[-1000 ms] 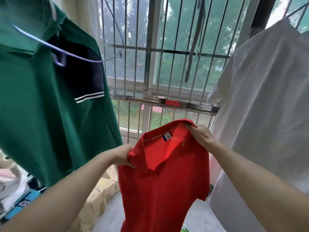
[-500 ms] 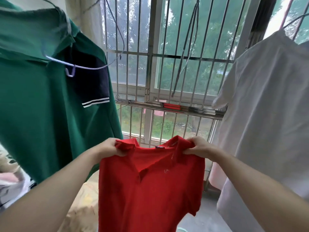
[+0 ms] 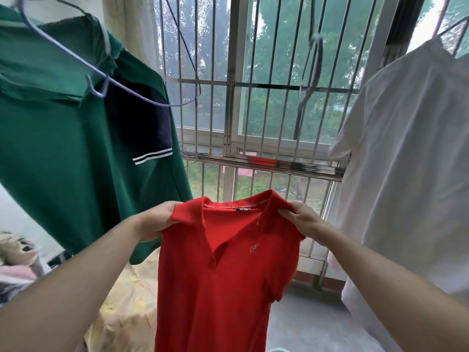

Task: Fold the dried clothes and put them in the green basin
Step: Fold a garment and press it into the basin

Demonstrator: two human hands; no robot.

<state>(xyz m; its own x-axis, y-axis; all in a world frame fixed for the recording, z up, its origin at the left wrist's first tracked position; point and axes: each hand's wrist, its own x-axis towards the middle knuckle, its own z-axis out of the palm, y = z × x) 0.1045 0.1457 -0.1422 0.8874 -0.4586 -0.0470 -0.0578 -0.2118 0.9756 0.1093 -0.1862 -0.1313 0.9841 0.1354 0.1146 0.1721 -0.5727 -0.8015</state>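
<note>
We see through 1 wide-angle camera worn on the head, facing forward and slightly down at the barred window [image 3: 264, 118], very near the left hand [image 3: 155, 221], right hand [image 3: 303, 219] and red shirt [image 3: 223, 280].

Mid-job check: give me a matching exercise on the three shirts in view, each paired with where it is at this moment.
Things:
1. red polo shirt
2. green polo shirt
3. white shirt

Places:
A. hanging on the right side of the view
B. hanging on the left side of the view
C. held up in the middle, gripped near the collar by the left hand and the right hand

Pairs: 1-C; 2-B; 3-A
</note>
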